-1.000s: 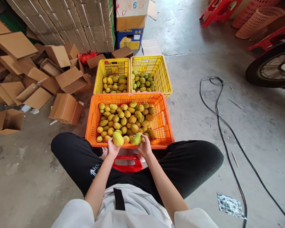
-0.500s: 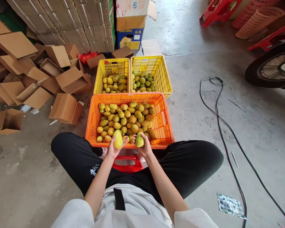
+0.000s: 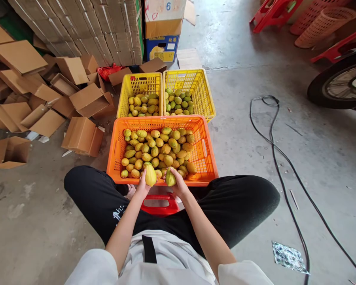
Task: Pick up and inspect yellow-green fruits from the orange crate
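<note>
My left hand [image 3: 142, 187] is closed around a yellow papaya [image 3: 150, 175], held upright over the near rim of the orange crate [image 3: 210, 164]. Close beside it, my right hand [image 3: 180, 186] grips a greener papaya [image 3: 170, 178], its fingers partly hidden behind the fruit. A small gap separates the two fruits. Many yellow and green papayas [image 3: 165, 149] lie heaped in the orange crate in front of me. Behind it stand two yellow crates, the left one [image 3: 124, 93] with yellowish fruit and the right one [image 3: 206, 89] with mostly greener fruit.
A red stool [image 3: 157, 211] stands between my legs. Cardboard boxes [image 3: 86, 99] are strewn at the left, below a tall stack of flattened cartons [image 3: 106, 31]. A black cable [image 3: 280, 150] lies on the floor at the right, near a wheel [image 3: 338, 85].
Both hands have drawn slightly closer together. The greener papaya has shifted left and tilted in my right hand, while the yellow one has moved a little right. The crates have not moved.
</note>
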Demonstrator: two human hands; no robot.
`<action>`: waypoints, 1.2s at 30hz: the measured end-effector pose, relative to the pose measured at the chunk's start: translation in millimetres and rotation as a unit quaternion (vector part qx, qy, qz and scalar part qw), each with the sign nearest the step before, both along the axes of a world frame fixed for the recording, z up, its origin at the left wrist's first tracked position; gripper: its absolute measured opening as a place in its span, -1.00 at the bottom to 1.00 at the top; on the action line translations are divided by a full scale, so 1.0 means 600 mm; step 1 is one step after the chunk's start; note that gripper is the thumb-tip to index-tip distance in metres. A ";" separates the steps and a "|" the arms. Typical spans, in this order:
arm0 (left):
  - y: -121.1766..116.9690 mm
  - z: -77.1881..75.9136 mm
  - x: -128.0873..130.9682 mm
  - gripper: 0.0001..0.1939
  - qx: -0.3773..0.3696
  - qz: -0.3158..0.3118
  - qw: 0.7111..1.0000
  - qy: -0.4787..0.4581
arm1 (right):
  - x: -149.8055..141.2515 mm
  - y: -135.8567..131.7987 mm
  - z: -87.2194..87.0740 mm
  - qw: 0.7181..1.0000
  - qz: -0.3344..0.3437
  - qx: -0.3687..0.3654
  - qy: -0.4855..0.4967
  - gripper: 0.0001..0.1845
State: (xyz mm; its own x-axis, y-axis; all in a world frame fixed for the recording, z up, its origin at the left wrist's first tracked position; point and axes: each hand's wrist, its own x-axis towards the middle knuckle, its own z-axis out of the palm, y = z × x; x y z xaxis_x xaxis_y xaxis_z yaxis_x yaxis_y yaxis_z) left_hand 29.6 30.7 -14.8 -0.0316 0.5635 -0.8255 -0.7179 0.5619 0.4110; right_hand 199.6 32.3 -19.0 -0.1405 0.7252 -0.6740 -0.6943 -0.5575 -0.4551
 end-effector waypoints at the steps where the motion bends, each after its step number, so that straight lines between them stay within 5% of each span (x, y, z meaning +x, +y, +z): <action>1: 0.001 0.000 0.000 -0.74 -0.003 0.013 1.000 -0.014 | 0.001 0.001 0.000 1.000 -0.010 -0.006 0.012 -0.64; 9: -0.007 0.001 0.005 -0.58 0.033 0.029 0.999 -0.007 | 0.004 0.007 0.009 0.993 -0.056 -0.018 0.098 -0.66; 19: -0.002 0.014 -0.003 -0.60 0.055 0.017 0.998 0.018 | 0.003 0.002 -0.004 0.998 -0.049 -0.025 0.041 -0.71; 23: 0.000 0.017 0.002 -0.69 0.016 -0.016 0.999 0.047 | 0.002 -0.002 -0.009 1.000 0.001 0.006 0.031 -0.64; 36: 0.002 0.013 0.001 -0.70 -0.030 -0.012 0.999 0.018 | -0.001 -0.002 -0.009 0.999 -0.025 -0.006 -0.031 -0.53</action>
